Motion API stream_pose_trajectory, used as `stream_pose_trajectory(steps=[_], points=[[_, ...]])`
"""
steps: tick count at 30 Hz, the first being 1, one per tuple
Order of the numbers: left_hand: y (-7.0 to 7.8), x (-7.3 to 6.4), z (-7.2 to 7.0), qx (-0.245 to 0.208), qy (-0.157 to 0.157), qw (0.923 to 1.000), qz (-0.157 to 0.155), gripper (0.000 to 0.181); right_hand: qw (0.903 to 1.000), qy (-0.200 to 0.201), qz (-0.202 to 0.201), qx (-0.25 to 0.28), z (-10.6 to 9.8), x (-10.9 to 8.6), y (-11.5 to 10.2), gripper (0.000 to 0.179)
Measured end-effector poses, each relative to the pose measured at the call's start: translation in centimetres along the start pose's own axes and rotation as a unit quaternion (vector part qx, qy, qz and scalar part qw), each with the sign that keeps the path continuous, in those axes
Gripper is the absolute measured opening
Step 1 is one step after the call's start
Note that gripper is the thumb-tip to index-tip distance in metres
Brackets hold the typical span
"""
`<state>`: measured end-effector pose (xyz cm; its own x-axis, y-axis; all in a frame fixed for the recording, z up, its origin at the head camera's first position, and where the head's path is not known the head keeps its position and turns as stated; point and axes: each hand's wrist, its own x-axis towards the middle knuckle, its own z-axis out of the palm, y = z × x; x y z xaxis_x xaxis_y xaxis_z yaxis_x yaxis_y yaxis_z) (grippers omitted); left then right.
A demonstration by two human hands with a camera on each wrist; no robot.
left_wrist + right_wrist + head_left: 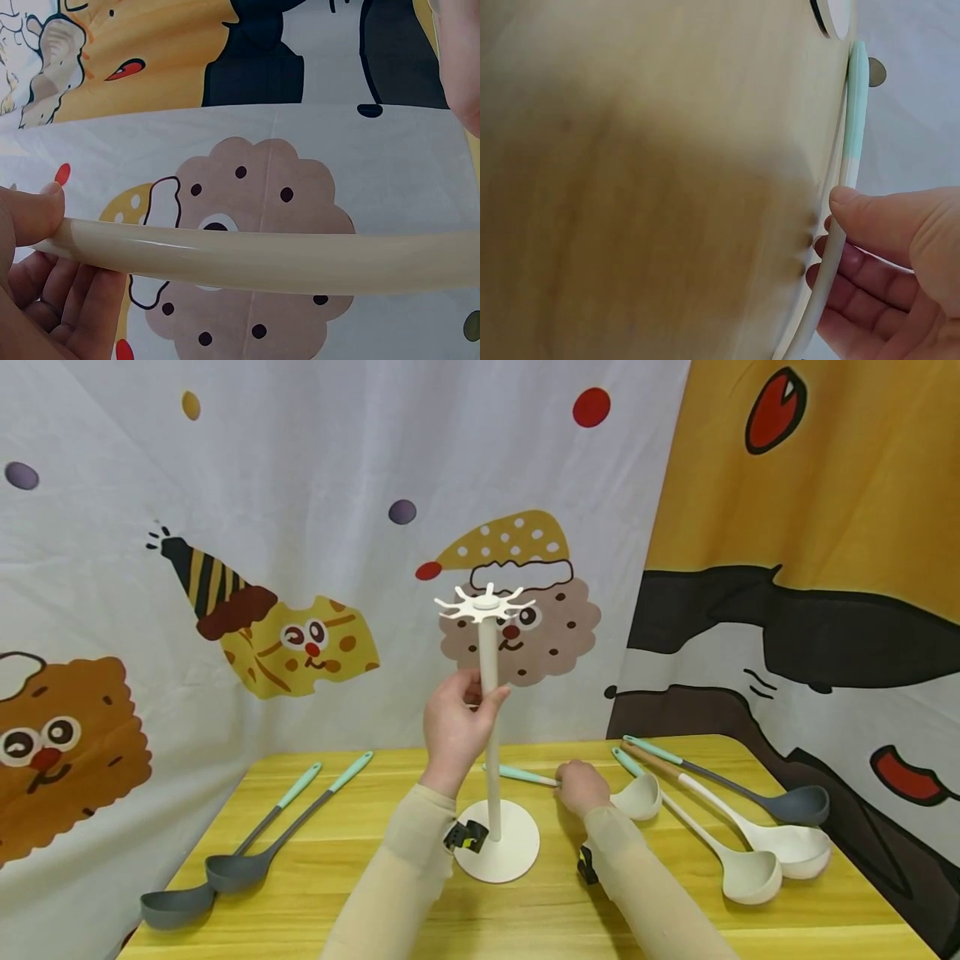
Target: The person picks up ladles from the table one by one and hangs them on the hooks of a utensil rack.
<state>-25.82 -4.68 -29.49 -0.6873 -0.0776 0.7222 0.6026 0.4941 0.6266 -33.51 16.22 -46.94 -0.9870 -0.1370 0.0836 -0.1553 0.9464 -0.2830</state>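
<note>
A cream utensil stand [497, 862] rises upright from its round base, topped by a ring of white hooks [486, 603]. My left hand [459, 718] grips the pole [262, 259] of the stand below the hooks, thumb on one side and fingers on the other. To the right of the base, my right hand [583, 787] pinches the shaft of a cream ladle [640, 797] with a mint handle [856, 112]. That ladle lies low over the table, its bowl to the right; the hand covers part of its shaft.
At the right lie another cream ladle [752, 877], a white ladle [798, 852] with a wooden handle end, and a dark grey ladle [802, 806]. Two grey ladles [238, 871] with mint handles overlap on the left. A printed curtain [315, 485] hangs behind the wooden table [322, 877].
</note>
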Motion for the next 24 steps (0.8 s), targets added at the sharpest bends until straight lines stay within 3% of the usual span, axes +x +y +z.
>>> stream_pose_trajectory(steps=[24], points=[[-0.12,-0.17,0.06,0.007,0.005,0.9999,0.007,0.024,0.9994,-0.003,0.034,-0.011,0.38,0.91,0.16,0.005]])
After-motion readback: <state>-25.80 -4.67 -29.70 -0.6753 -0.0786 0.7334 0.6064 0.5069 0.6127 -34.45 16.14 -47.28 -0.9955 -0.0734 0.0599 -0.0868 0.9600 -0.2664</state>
